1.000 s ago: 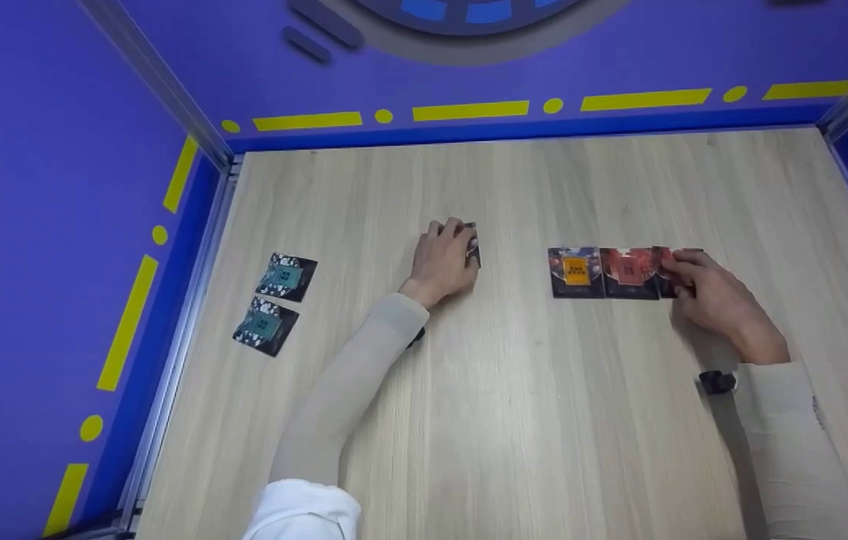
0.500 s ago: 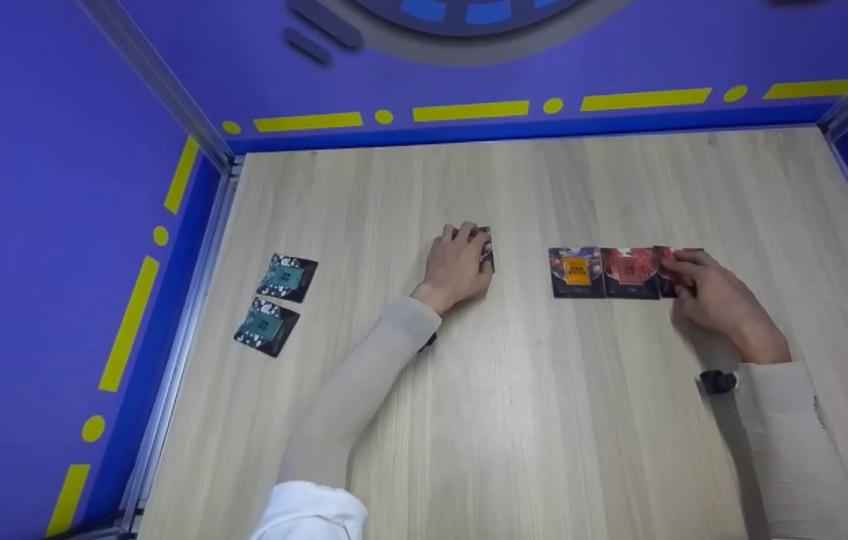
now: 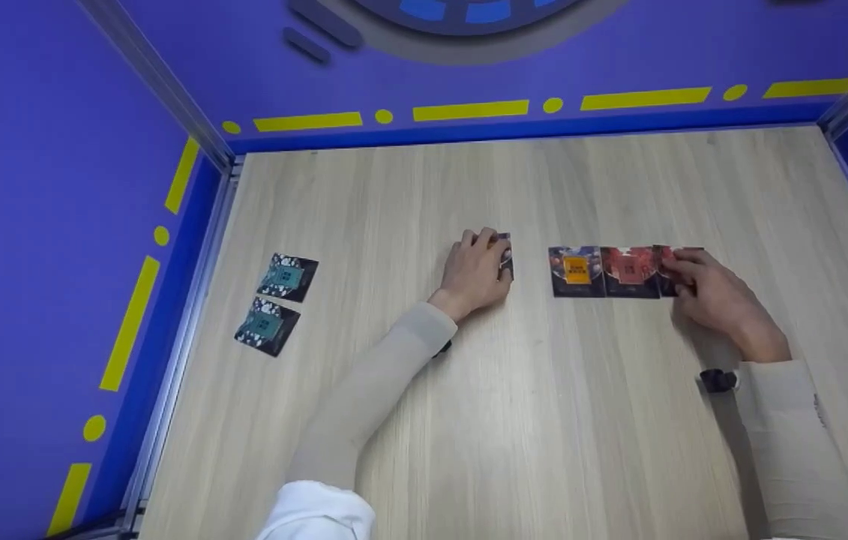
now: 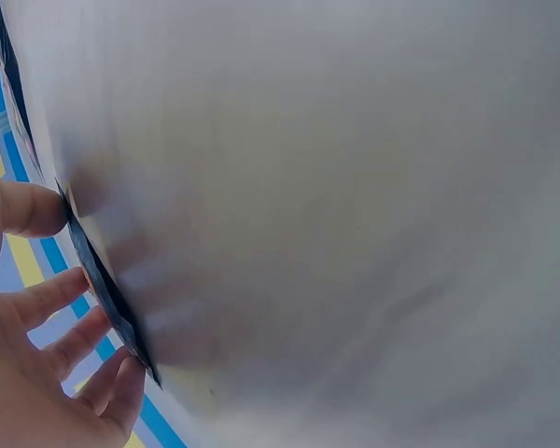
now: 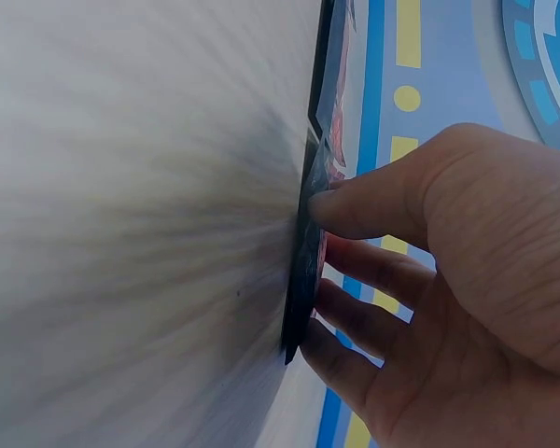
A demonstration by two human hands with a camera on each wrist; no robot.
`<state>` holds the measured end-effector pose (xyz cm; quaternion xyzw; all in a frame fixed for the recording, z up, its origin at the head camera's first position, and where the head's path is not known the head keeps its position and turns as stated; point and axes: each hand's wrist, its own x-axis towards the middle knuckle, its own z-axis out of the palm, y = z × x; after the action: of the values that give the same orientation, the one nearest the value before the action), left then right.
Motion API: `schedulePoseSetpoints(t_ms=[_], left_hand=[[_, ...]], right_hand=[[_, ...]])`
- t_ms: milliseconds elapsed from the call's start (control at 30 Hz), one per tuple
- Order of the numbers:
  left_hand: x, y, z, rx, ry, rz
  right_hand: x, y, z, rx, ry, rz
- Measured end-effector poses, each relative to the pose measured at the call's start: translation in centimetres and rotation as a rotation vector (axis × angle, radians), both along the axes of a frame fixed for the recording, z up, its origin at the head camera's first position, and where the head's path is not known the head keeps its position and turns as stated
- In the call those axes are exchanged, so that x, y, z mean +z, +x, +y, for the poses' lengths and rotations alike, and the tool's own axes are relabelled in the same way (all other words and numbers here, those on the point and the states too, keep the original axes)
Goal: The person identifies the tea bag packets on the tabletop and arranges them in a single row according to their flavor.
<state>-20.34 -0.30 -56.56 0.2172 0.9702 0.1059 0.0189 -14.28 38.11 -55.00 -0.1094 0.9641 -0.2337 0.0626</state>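
Observation:
My left hand (image 3: 476, 270) covers most of a dark flat packet (image 3: 507, 259) near the table's middle. In the left wrist view, its bent thumb and fingers hold that packet (image 4: 112, 294) against the tabletop. At the right, a row holds a packet with an orange label (image 3: 576, 271), one with a red label (image 3: 630, 273) and a red-and-black packet (image 3: 666, 285). My right hand (image 3: 723, 296) holds this last one, partly hiding it. In the right wrist view, thumb and fingertips grip the packet (image 5: 307, 271), whose end meets the neighbouring packet.
Two black packets with teal labels, an upper packet (image 3: 288, 277) and a lower packet (image 3: 267, 326), lie tilted at the left of the wooden table (image 3: 513, 420). A blue back wall (image 3: 483, 82) and a blue left wall (image 3: 41, 225) bound the table.
My left hand has slid rightward and slightly nearer with its packet, closing some of the distance to the row. The right hand and the other packets stay in place.

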Motion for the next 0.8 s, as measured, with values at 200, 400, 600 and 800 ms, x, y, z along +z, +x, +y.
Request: schedulePoseSetpoints(t_ms=[200, 400, 600, 800], left_hand=[[-0.1, 0.5, 1.0, -0.018, 0.013, 0.007], [0.0, 1.0, 2.1, -0.047, 0.003, 0.004], [-0.2, 1.4, 3.0, -0.062, 0.007, 0.015], [-0.2, 1.9, 3.8, -0.072, 0.015, 0.026]], right_hand=[[0.0, 0.0, 0.0, -0.010, 0.001, -0.011], [0.0, -0.1, 0.1, -0.017, -0.001, -0.023], [-0.1, -0.1, 0.2, -0.018, 0.000, -0.031], [-0.1, -0.1, 0.1, -0.009, -0.009, -0.009]])
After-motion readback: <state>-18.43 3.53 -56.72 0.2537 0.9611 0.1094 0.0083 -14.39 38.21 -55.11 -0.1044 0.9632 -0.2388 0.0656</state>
